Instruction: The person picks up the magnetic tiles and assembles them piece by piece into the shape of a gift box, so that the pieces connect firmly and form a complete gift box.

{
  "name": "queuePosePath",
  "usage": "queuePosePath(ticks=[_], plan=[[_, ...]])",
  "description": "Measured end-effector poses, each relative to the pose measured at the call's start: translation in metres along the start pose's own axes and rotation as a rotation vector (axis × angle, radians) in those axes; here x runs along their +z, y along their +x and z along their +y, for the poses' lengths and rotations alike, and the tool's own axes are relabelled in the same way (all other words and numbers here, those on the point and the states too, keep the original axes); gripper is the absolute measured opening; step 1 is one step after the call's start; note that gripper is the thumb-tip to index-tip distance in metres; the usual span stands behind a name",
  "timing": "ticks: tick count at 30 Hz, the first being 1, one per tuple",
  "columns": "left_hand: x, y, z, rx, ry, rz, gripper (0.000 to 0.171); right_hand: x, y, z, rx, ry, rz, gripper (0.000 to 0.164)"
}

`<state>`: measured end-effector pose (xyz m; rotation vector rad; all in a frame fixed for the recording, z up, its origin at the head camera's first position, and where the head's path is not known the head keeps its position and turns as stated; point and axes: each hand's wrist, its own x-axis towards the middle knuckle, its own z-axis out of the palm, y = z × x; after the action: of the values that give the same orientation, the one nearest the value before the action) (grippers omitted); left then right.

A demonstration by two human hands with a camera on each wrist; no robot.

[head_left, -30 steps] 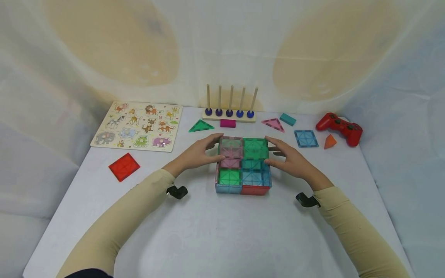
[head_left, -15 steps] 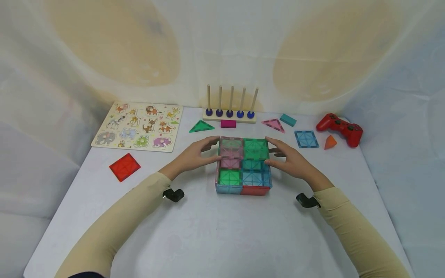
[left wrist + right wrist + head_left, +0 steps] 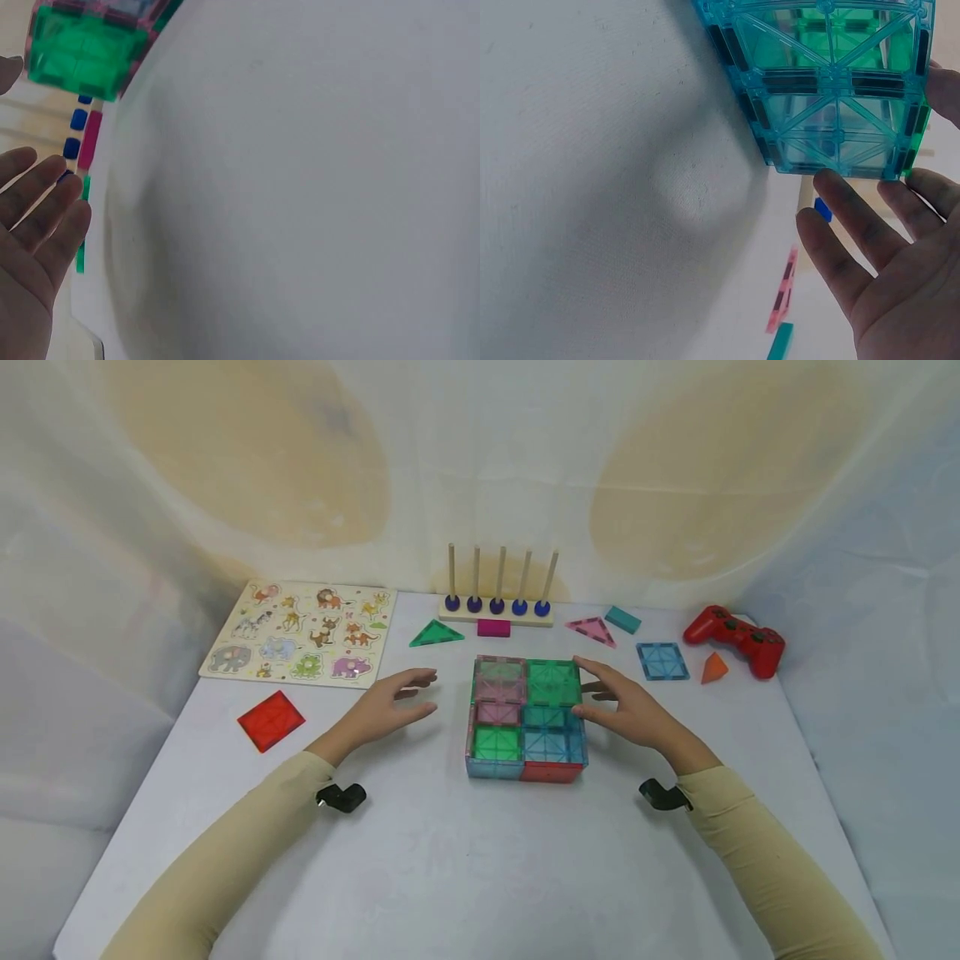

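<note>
A low box built of translucent magnetic tiles (image 3: 552,682) stands mid-table in the head view. Pink and green tiles cover its back half; green and blue ones show in the front half. Off to its left, my left hand (image 3: 380,712) hovers with extended fingers and holds nothing. Space separates that hand from the tile box (image 3: 82,52) in the left wrist view as well. At the box's right side, my right hand (image 3: 628,708) touches the edge with thumb and fingertips, its fingers fairly straight. The right wrist view has these fingers (image 3: 847,217) beside the blue side tiles (image 3: 836,127).
Left lie an animal puzzle board (image 3: 300,631) and a red square tile (image 3: 272,720). Behind the box are a peg stand (image 3: 497,610), a magenta block (image 3: 493,627) and a green triangle (image 3: 437,633). A blue tile (image 3: 662,661) and a red game controller (image 3: 735,639) lie right.
My left hand has let go of the box's left side and moved away to the left. The right hand and the box have stayed in place.
</note>
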<state>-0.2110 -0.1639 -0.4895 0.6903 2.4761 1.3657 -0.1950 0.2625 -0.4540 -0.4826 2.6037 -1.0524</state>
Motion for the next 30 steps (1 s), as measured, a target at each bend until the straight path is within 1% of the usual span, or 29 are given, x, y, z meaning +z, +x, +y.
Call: queuePosePath(ticks=[5,7,9,12,15,17,20,22,24,27,28,30], plan=[[-0.010,-0.020,-0.012,-0.047,0.009,0.035,0.064,0.000,0.000,0.001,-0.002,-0.003,0.000,0.085],[-0.015,-0.029,-0.015,-0.081,0.027,0.055,0.064,0.000,0.000,0.001,-0.002,-0.005,0.002,0.085],[-0.020,-0.038,-0.018,-0.112,0.051,0.080,0.063,0.001,0.000,0.002,-0.003,-0.004,0.004,0.085],[-0.031,-0.052,-0.023,-0.141,0.103,0.138,0.061,0.001,0.000,0.002,-0.008,0.004,0.003,0.085],[-0.043,-0.066,-0.031,-0.154,0.204,0.218,0.057,0.001,0.000,0.002,-0.007,0.006,0.002,0.085],[-0.053,-0.076,-0.037,-0.173,0.291,0.281,0.056,0.001,0.000,0.002,-0.006,0.005,0.004,0.085],[-0.066,-0.090,-0.047,-0.240,0.402,0.373,0.060,0.001,0.000,0.002,-0.003,0.009,0.004,0.085],[-0.075,-0.100,-0.052,-0.307,0.453,0.411,0.067,0.002,0.000,0.002,0.000,0.009,0.003,0.085],[-0.082,-0.108,-0.057,-0.383,0.481,0.427,0.077,0.002,0.000,0.001,0.001,0.010,0.003,0.084],[-0.089,-0.118,-0.065,-0.477,0.505,0.411,0.089,0.001,-0.001,0.001,-0.004,0.008,0.003,0.085],[-0.090,-0.120,-0.067,-0.498,0.509,0.401,0.092,0.001,-0.001,0.000,-0.006,0.009,0.003,0.085],[-0.092,-0.125,-0.071,-0.521,0.513,0.381,0.095,0.001,-0.001,0.000,-0.011,0.013,0.002,0.085]])
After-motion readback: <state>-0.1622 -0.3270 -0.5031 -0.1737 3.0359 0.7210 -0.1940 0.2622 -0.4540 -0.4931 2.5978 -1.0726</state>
